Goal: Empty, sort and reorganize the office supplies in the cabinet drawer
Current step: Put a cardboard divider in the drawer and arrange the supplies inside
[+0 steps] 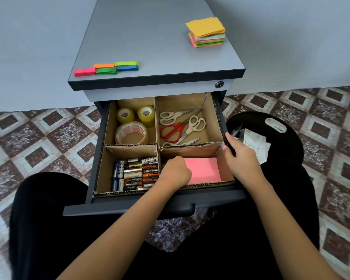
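Your grey cabinet (150, 37) stands with its top drawer (109, 207) pulled out, and your right hand (241, 158) curls around the drawer's right wall. Your left hand (175, 171) rests, fingers curled, on the left edge of the pink sticky-note pad (205, 170), which lies flat in the front-right compartment. You cannot tell whether the fingers pinch it.

Soft, even light filled the scene, bright enough and free of hard glare. The cabinet top (150, 37) carried only a faint matte sheen, and the stack of notes (206, 31) near its far right corner threw a short, soft shadow. The far compartments of the drawer (129, 206) dimmed under the overhang — yet detail was readable. The black trousers (49, 219) lost all texture. Wide-angle distortion bowed the floor tiles (38, 134) towards the frame's edges.
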Demonstrator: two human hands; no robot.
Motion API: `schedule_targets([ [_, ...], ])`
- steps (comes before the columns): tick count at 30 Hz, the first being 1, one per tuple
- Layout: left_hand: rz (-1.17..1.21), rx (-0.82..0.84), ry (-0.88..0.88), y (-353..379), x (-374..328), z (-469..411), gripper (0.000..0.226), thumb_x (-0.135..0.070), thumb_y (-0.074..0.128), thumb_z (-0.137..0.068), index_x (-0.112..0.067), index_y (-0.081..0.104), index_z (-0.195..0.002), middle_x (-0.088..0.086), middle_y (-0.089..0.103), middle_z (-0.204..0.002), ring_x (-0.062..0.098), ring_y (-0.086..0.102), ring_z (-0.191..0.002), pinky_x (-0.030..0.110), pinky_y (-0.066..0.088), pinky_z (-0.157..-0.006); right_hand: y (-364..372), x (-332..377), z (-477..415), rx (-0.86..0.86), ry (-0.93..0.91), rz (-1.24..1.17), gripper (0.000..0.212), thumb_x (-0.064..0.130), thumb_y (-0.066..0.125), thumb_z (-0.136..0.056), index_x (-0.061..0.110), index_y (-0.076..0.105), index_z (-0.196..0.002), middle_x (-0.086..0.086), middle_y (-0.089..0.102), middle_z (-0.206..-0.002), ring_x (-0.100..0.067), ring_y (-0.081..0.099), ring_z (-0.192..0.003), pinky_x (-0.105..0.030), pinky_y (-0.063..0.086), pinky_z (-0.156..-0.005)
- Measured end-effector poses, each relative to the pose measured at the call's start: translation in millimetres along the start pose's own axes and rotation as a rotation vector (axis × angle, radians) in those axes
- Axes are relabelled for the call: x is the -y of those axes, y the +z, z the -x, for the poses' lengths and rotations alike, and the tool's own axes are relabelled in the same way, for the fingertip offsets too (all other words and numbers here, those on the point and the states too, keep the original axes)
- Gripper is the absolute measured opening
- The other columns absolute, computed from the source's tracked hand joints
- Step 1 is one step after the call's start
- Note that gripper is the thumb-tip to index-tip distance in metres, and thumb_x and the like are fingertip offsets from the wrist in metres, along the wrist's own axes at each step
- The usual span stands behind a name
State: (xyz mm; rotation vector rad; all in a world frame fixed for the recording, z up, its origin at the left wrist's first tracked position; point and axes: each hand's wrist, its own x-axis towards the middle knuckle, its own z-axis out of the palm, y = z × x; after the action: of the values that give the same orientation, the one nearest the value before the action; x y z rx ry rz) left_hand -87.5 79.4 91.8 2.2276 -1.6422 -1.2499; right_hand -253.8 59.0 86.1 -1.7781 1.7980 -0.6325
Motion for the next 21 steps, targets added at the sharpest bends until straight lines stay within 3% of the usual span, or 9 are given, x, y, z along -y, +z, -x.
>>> schedule_targets([
  [3, -0.059, -0.011, -0.004, 1.4, -1.3, 2.3, 0.035, 0.0, 0.036, -0.09, 0.005, 0.047, -0.122, 0.026, 0.045, -0.131, 0.034, 0.047, -0.119, 0.031, 0.039, -0.095, 0.0, 0.1, 0.0, -0.001, 0.0, 0.0, 0.045, 0.021, 0.046, -0.099, 0.012, 0.04, -0.143, -0.006, 0.042, -0.146, -0.019, 0.037, -0.137, -0.023, 0.026, -0.108],
  [8, -0.036, 0.023, -0.023, -0.3, 0.0, 1.6, 0.027, -0.001, 0.039, -0.088, 0.006, 0.054, -0.109, 0.022, 0.057, -0.118, 0.034, 0.055, -0.108, 0.032, 0.045, -0.085, -0.3, -0.4, 0.0, -0.002, 0.001, 0.004, 0.045, 0.02, 0.046, -0.099, 0.012, 0.04, -0.143, -0.005, 0.043, -0.146, -0.018, 0.037, -0.136, -0.023, 0.026, -0.108],
  [16, 0.002, 0.0, -0.011, 1.8, 3.9, -2.1, 0.028, 0.001, 0.039, -0.085, 0.011, 0.054, -0.106, 0.026, 0.058, -0.114, 0.036, 0.056, -0.104, 0.034, 0.045, -0.083, 0.4, -0.2, -0.4, -0.005, -0.004, 0.006, 0.045, 0.019, 0.046, -0.098, 0.012, 0.04, -0.142, -0.006, 0.043, -0.145, -0.019, 0.037, -0.136, -0.022, 0.026, -0.107],
  [21, -0.035, -0.019, 0.025, 2.8, 3.9, -0.3, 0.044, -0.001, 0.036, -0.087, 0.0, 0.047, -0.129, 0.022, 0.046, -0.134, 0.033, 0.047, -0.121, 0.031, 0.037, -0.1, 0.3, -0.6, -0.8, -0.009, -0.006, 0.009, 0.045, 0.02, 0.046, -0.098, 0.012, 0.04, -0.142, -0.006, 0.043, -0.145, -0.019, 0.038, -0.136, -0.023, 0.027, -0.107],
])
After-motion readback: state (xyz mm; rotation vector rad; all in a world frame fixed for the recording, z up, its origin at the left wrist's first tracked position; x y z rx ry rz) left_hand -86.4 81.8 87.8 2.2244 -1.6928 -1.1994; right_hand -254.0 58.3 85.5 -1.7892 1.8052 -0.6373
